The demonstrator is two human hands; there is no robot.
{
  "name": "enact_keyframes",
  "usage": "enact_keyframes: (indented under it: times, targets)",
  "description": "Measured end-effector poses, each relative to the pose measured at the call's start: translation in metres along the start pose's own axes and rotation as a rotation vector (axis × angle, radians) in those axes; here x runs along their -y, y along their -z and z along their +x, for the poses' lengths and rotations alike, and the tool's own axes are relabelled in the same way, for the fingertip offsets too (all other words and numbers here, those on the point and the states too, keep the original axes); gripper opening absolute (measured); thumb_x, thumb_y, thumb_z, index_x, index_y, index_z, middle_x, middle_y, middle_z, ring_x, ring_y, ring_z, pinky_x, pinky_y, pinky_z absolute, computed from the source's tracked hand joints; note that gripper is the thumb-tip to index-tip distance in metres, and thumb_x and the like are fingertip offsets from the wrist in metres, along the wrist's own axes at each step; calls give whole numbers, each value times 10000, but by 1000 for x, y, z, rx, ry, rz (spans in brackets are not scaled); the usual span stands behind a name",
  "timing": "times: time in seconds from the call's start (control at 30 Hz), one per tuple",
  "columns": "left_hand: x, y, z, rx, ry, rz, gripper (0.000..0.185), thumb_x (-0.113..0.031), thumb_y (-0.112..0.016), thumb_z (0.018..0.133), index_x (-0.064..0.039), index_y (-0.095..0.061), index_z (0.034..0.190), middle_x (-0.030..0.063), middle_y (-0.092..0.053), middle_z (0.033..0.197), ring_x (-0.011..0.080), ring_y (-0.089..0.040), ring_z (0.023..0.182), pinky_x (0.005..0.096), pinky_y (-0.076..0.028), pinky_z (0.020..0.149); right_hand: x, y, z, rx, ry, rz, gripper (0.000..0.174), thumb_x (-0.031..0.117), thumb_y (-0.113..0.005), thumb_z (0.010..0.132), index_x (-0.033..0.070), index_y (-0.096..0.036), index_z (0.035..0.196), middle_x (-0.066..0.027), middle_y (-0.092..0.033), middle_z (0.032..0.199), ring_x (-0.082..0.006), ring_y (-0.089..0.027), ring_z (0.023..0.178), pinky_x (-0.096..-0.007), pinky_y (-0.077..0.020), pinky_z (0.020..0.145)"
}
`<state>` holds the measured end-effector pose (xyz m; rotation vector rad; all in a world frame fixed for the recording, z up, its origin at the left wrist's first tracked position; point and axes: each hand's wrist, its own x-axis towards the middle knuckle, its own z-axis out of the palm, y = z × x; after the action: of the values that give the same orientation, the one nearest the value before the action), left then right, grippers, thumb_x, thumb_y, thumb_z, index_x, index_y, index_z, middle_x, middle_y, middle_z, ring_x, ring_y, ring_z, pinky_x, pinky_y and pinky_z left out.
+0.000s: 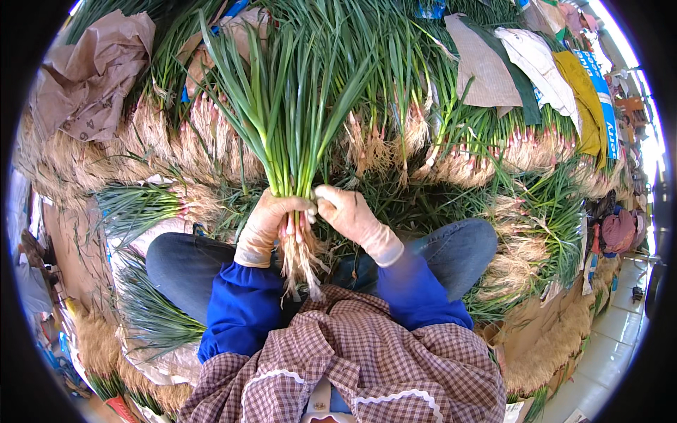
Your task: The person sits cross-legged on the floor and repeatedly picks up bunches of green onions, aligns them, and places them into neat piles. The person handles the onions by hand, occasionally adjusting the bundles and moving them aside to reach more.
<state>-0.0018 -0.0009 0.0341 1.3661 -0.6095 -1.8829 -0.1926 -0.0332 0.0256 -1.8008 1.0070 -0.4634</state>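
Observation:
My left hand [266, 226], in a pale glove, is closed around the lower stems of a bunch of green garlic or spring onions [291, 127]. The bunch stands leaves away from me, with its pinkish-white bulbs and pale roots [300, 259] hanging below the grip. At the right side of the stems is my right hand [353, 219], also gloved, its fingers curled and the tips against the bunch beside my left fingers. Whether those fingertips pinch a stalk or a tie cannot be seen. Both hands are above my lap, between my bent knees in jeans.
A long row of similar plants [465, 164] lies ahead, roots towards me, partly covered by sacks [100, 74] and cloths [481, 69]. Smaller bunches lie at left [153, 203] and right [521, 254]. Loose leaves [428, 206] litter the ground. Another person [619, 232] is at far right.

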Motion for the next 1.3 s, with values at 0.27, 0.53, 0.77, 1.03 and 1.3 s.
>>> enact_keyframes:
  times: [0.27,0.53,0.77,1.03,1.3]
  targets:
    - [-14,19,-20,156,-280,-635,309,-61,-591,755,42,-537,1042,129,-593,720,213,-614,588,289,-545,473,-59,61,-15,-224,-192,-551,195,255,-617,878,73,-672,917,-117,-684,829,-263,-672,746,-348,-528,652]
    - [7,25,18,77,-399,-686,373,-60,-623,769,46,-542,1117,141,-655,895,282,-673,780,395,-589,700,-43,65,95,-621,-44,-611,119,216,-649,828,109,-607,861,-89,-626,880,-287,-628,721,-405,-500,631]
    - [27,8,29,170,-192,-566,346,-84,-611,841,62,-560,1150,193,-657,1073,298,-670,874,396,-586,717,19,7,-3,-24,97,-144,227,143,-694,803,52,-499,875,-29,-573,749,-172,-584,657,-313,-488,599]
    - [2,19,8,201,-527,-974,325,-100,-612,827,51,-526,1102,64,-616,871,188,-637,847,433,-446,1017,-50,77,-29,238,-451,-380,291,357,-632,888,90,-647,1001,-27,-643,738,-121,-582,551,-257,-501,540]
    - [11,9,10,327,-323,-835,392,-89,-634,804,13,-515,1163,64,-590,785,194,-620,721,353,-527,859,-31,43,89,-263,-355,-757,296,375,-596,895,94,-685,922,-93,-672,792,-246,-668,736,-392,-534,675]
